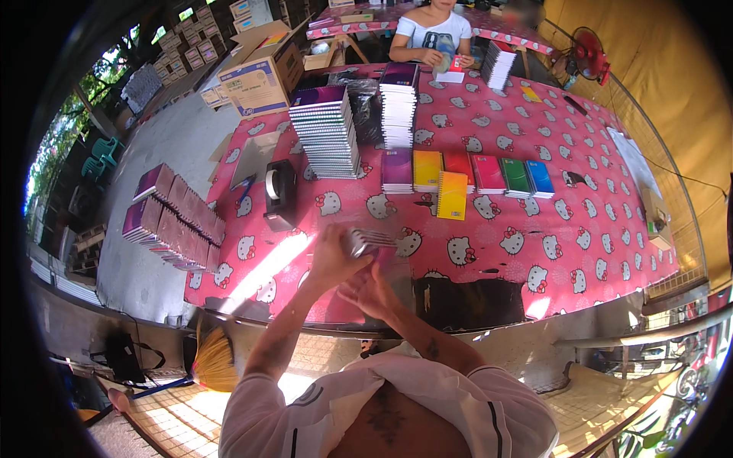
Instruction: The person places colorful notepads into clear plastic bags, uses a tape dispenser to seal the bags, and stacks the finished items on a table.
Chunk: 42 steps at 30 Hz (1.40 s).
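A small stack of spiral notebooks (372, 241) with purple covers is held above the near side of the table, blurred by motion. My left hand (333, 261) grips it from the left. At the lower side of the stack, my right hand (366, 292) has its fingers against it. Beyond my hands, a row of notebook piles runs across the table: purple (397, 169), yellow (427, 169), red (457, 162), another red (489, 174), green (520, 177) and blue (540, 179). One yellow notebook (452, 196) lies in front of the row.
Tall notebook stacks (327, 137) (398, 111) stand farther back. A black tape dispenser (280, 197) sits left of my hands. Wrapped notebook bundles (174, 221) are at the left edge. A cardboard box (259, 80) stands at the far left. Across the table, a person (432, 38) handles notebooks.
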Available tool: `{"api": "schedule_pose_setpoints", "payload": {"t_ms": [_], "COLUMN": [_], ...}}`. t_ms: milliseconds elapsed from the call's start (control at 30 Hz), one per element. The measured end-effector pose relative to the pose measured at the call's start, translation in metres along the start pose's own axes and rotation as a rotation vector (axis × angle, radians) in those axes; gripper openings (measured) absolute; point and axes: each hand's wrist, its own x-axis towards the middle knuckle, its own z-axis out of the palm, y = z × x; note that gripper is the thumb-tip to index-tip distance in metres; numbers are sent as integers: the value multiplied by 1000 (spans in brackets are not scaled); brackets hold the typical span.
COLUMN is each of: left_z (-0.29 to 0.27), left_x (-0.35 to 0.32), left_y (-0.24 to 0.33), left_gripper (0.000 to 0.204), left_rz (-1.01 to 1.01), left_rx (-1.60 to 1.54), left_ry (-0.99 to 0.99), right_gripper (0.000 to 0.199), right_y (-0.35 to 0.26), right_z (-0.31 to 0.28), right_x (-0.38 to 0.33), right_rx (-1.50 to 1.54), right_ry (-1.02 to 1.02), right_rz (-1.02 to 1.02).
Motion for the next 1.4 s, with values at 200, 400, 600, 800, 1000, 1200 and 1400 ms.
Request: {"api": "schedule_pose_setpoints", "payload": {"t_ms": [200,400,600,800,1000,1200,1400], "left_z": [26,4,-95,-123,-65,-107,-74], "left_x": [-78,-33,5,38,5,-5,-15], "left_y": [-75,-14,-160,-242,-241,-147,-28], "left_gripper": [88,40,30,24,10,16,27], "left_rz": [-116,89,168,-502,-465,-54,308], "left_rx": [-634,-349,495,-700,-615,335,-354], "left_ry": [134,166,979,427,732,345,-169], "right_gripper": [65,50,27,25,21,30,29], "right_y": [-91,-108,-89,-39,-24,-24,-28], "right_z": [26,33,137,147,131,136,143], "right_x": [-5,2,-15,-10,-2,-10,-7], "right_rx": [-1514,-1261,-1879,-2581,-2537,-2624,-2463], "right_ry": [23,59,73,-14,93,237,141], "right_rz": [-322,-179,-1059,-937,-837,-890,-794]}}
